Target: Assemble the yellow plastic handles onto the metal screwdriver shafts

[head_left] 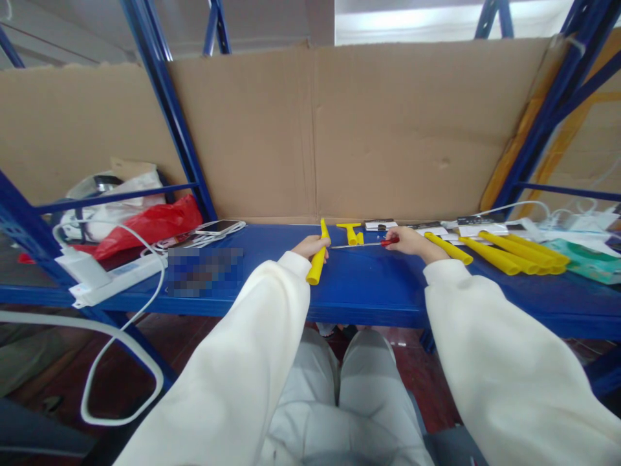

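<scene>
Left hand (314,247): was curled closed round a yellow tube (316,268), over the blue shelf (272,272). Right hand (403,241): was pinched on a screwdriver (387,242), tip beside tube; contact unclear. Hazard, as judged: a loose left grip could have let the tip skid into the hand.

There are at least six yellow tubes (316,266) — one screwdriver (385,243), one phone (218,227)

Got a phone (221,226) lying on the blue worktop (272,243). Left of the phone, got a pretty crumpled red bag (155,230), with a white bundle (122,210) behind it. Nearer than the phone and also left, see a white power strip (127,282). Behind the phone, tall cardboard (388,129). Way right of the phone, a green packet (592,262).
</scene>
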`<state>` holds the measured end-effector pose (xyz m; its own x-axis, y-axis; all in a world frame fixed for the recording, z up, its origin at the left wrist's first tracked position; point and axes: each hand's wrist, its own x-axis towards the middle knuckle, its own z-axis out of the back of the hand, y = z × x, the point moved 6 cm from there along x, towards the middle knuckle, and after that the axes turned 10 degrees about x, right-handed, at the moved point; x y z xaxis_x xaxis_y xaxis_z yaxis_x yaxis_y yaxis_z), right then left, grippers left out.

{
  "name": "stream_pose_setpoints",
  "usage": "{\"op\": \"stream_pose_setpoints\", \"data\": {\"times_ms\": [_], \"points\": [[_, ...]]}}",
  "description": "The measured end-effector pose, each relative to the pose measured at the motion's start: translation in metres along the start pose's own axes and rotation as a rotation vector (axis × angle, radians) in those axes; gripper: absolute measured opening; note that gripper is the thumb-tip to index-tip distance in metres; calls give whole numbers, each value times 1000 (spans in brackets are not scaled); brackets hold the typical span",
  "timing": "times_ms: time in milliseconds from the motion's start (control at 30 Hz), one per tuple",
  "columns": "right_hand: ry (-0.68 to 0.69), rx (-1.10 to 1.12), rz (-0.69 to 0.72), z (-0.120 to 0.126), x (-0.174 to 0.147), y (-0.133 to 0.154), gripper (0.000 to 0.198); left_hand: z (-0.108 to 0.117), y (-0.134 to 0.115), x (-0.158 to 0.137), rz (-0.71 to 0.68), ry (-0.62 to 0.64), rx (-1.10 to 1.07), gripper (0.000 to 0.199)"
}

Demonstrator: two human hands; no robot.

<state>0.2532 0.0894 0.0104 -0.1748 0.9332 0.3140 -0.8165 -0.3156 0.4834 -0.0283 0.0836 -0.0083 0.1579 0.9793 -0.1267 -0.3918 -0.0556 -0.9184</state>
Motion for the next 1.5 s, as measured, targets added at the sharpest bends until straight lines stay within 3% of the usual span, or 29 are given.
{"op": "stream_pose_setpoints", "data": {"times_ms": [300, 1067, 1233, 1500], "points": [[-93, 17, -17, 8, -3, 0, 10, 1, 2, 0, 12, 6, 10, 11], [-102, -32, 12, 6, -4, 3, 8, 2, 7, 14, -15, 84, 137, 20], [-96, -45, -24, 6, -5, 5, 8, 1, 6, 10, 3, 76, 122, 10], [-113, -9, 6, 7, -5, 6, 9, 0, 5, 7, 19, 83, 112, 12]]}}
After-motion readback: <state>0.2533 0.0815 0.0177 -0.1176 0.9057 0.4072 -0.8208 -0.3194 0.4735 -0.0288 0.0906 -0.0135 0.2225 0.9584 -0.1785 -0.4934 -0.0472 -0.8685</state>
